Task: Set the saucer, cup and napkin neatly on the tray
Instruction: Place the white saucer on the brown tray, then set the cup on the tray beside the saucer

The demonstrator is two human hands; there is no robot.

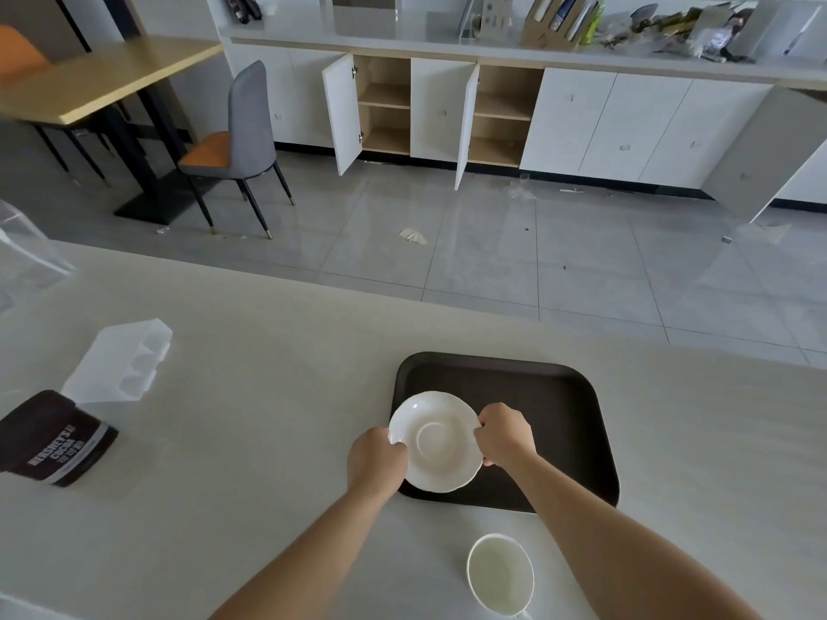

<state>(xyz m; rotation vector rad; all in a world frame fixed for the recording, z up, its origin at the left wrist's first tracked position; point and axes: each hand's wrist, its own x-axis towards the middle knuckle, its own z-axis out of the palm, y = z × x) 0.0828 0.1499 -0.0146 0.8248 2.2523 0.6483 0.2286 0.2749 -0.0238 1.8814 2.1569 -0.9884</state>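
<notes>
A white saucer (pixel 436 442) with a wavy rim is over the left part of the dark brown tray (pixel 559 422). My left hand (pixel 376 463) grips the saucer's left edge and my right hand (pixel 505 434) grips its right edge. Whether the saucer rests on the tray or hovers just above it, I cannot tell. A white cup (pixel 500 575) stands upright and empty on the pale counter (pixel 250 440), near the front edge between my forearms. No napkin is in view.
A brown cocoa tin (pixel 56 438) lies on its side at the left, next to a clear plastic container (pixel 118 362). A clear bag (pixel 24 257) sits at the far left. Beyond the counter's far edge are tiled floor, a chair and open cabinets.
</notes>
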